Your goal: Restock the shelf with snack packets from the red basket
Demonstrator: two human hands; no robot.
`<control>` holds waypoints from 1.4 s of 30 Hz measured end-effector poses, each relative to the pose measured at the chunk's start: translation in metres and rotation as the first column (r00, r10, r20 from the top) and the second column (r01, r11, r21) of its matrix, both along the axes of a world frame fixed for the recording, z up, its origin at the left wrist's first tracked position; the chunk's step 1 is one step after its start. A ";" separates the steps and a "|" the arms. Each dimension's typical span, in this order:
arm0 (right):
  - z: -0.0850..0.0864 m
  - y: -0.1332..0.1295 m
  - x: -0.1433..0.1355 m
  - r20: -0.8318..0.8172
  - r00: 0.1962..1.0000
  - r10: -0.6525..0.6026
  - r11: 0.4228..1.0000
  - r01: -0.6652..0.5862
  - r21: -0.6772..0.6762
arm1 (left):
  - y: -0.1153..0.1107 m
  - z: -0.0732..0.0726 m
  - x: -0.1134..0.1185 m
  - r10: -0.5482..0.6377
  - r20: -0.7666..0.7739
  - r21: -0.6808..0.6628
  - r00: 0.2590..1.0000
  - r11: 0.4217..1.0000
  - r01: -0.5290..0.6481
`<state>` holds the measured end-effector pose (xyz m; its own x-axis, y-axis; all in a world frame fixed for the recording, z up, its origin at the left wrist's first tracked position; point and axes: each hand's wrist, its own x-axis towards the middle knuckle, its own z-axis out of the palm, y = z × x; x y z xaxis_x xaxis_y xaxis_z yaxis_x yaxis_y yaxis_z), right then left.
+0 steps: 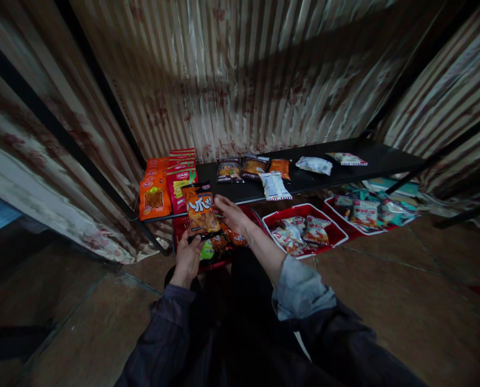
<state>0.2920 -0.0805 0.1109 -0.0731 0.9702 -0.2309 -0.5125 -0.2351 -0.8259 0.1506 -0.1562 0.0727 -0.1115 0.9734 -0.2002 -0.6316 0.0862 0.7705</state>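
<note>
An orange and black snack bag [202, 209] is held up in front of the black shelf. My left hand [188, 255] grips its lower edge from below, with the fingers closed at the bottom. At its right edge, my right hand [230, 215] pinches the side of the same bag. Beneath the hands stands a red basket [179, 226] with more orange and dark snack bags and a green-marked bag [207, 250] in it. To the left of the held bag, red snack packets [178, 180] and orange snack packets [155, 193] stand in rows on the shelf.
Several small bags [229, 170] lie along the black shelf [369, 156], and a white bag [275, 186] overhangs its front edge. A red basket [340, 236] of white-and-red bags and another basket [358, 230] sit at the right. Black posts [102, 97] and striped curtains [231, 70] surround the shelf.
</note>
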 end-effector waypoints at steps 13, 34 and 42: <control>-0.035 -0.052 -0.015 -0.037 0.999 -0.028 0.997 0.030 0.073 | 0.006 0.009 0.002 0.063 -0.031 -0.011 0.998 0.998 -0.063; -0.029 -0.055 0.001 -0.018 0.999 -0.033 0.997 0.034 0.067 | 0.025 0.020 -0.002 0.096 -0.120 -0.048 0.988 0.994 -0.103; -0.032 -0.065 0.004 -0.012 0.999 0.035 0.999 -0.035 0.014 | 0.054 0.047 -0.021 0.242 -0.084 -0.026 0.967 0.969 -0.244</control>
